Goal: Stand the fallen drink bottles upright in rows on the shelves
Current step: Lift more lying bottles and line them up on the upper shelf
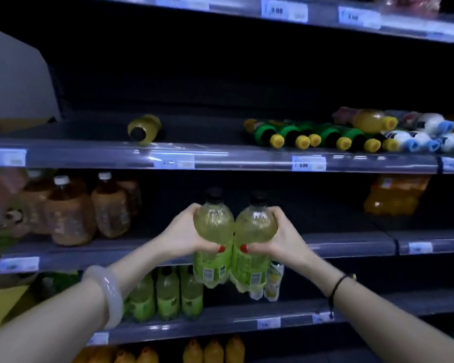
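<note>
— While the pair hangs in front of the middle shelf [351,244], how is it held?

— My left hand [184,231] grips one yellow-green bottle [213,224] and my right hand [283,237] grips the other bottle [256,226]. On each hand the fingers curl round the bottle's shoulder and the thumb lies across the front. Both bottles are upright, caps up, with their sides touching. I judge this lets them go down as neighbours in one row. Neither base rests on a shelf.

— And the counts?

— Two in my grip, one per hand. Below and left of it, three matching bottles [168,294] stand upright. Above and left, one yellow bottle [144,129] lies alone on its side. Above and right, a heap [325,134] lies with caps toward me: six yellow caps low, one more on top, and four blue caps alongside. Blur may hide others.
</note>
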`<state>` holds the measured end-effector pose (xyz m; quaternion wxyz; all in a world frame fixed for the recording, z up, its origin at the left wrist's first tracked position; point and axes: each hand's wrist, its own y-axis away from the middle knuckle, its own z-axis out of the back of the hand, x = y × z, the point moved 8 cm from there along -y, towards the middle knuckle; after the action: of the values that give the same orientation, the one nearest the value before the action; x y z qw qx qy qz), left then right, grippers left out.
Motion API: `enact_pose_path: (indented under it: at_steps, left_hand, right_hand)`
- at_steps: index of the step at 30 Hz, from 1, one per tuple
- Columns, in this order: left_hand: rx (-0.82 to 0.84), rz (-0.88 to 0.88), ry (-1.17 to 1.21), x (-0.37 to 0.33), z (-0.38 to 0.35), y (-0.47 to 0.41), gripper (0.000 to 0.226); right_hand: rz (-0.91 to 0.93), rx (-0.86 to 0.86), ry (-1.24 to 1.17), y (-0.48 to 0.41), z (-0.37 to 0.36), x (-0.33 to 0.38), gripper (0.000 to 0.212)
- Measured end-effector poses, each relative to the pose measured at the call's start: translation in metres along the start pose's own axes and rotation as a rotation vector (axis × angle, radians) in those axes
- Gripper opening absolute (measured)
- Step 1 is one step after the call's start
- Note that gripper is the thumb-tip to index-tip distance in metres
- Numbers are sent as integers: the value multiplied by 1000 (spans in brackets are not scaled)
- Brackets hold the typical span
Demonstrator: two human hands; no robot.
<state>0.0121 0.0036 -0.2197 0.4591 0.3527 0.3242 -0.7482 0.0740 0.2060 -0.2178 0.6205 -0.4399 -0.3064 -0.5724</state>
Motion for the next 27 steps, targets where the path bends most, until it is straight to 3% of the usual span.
enact_pose_path:
  at_steps: [11, 17, 21, 24, 27]
  left_hand:
    - [-71, -39, 93, 203, -141, -21, 78]
    - [-197, -59, 69, 302, -198, -48, 92]
    - [-278, -65, 35, 337, -221, -61, 106]
    - [-352, -79, 61, 346, -230, -70, 101]
    - [-422, -29, 118, 354, -236, -80, 93]
  right_hand:
    - [-1, -61, 10, -8, -88, -244, 82]
    - [81, -162, -18, -34, -131, -353, 95]
    - [93, -197, -66, -52, -144, -401, 101]
    - [130, -236, -105, -67, -140, -410, 103]
    - [174, -230, -120, -84, -136, -412, 92]
